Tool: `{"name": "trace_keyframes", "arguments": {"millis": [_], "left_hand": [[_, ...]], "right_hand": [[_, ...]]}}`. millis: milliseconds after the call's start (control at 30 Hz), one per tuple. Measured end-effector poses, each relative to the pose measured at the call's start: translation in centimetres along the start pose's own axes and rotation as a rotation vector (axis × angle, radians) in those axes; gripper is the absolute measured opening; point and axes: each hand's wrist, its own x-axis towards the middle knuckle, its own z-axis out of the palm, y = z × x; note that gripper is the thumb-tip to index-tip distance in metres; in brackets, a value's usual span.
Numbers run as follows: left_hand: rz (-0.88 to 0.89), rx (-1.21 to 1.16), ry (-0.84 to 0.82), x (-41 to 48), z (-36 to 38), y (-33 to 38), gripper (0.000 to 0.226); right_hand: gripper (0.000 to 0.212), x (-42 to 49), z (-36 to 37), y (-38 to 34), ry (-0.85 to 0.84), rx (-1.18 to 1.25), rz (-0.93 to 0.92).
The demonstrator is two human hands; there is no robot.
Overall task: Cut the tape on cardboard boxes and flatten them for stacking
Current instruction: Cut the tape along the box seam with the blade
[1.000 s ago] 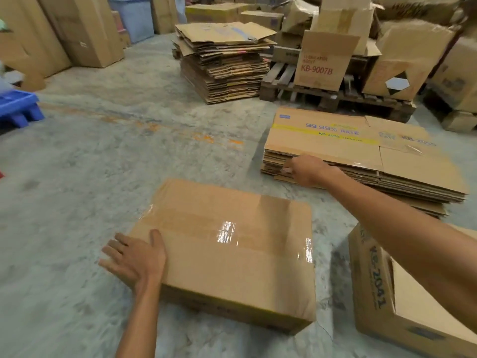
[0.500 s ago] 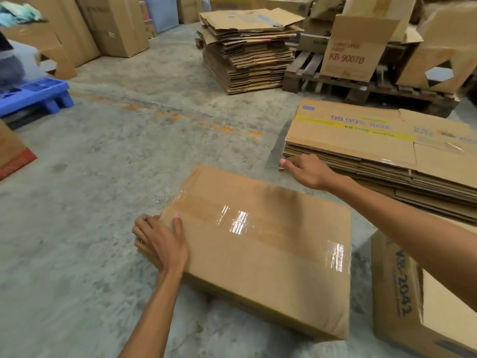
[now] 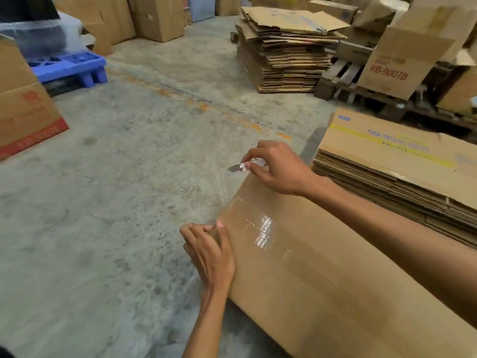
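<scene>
A big brown cardboard box [image 3: 335,267], shut with a wide strip of clear shiny tape [image 3: 263,228], is seen lying on the grey concrete floor [image 3: 116,202], just beside a low pile of flat brown cardboard sheets [image 3: 402,177]. The box's left edge is gripped by the left hand [image 3: 209,251]: the thumb is laid on top and the fingers are curled down over the side. A small silver blade [image 3: 236,168] with a white wrapped handle is pinched between the thumb and fingers of the right hand [image 3: 276,169]. It is held in the air just past the far left corner of the box, not touching the tape. The cut looks about to be started. It is best done if the blade tip is set on the tape at the box edge, where the flaps likely meet, and pulled along in one slow go. Only a light push is needed, so the card is not torn. The left hand should be moved off the blade's path, since it is resting close to the tape end.
</scene>
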Motion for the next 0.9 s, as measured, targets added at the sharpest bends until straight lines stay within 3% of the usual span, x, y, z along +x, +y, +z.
{"name": "trace_keyframes", "arguments": {"millis": [300, 900], "left_hand": [[0.023, 0.003, -0.008, -0.5, 0.4, -0.4, 0.027], [0.053, -0.018, -0.008, -0.3, 0.9, -0.9, 0.022]], "right_hand": [[0.018, 2.2, 3.3, -4.3, -0.395, -0.318, -0.267], [0.021, 4.1, 5.3, -6.3, -0.68, -0.47, -0.284]]}}
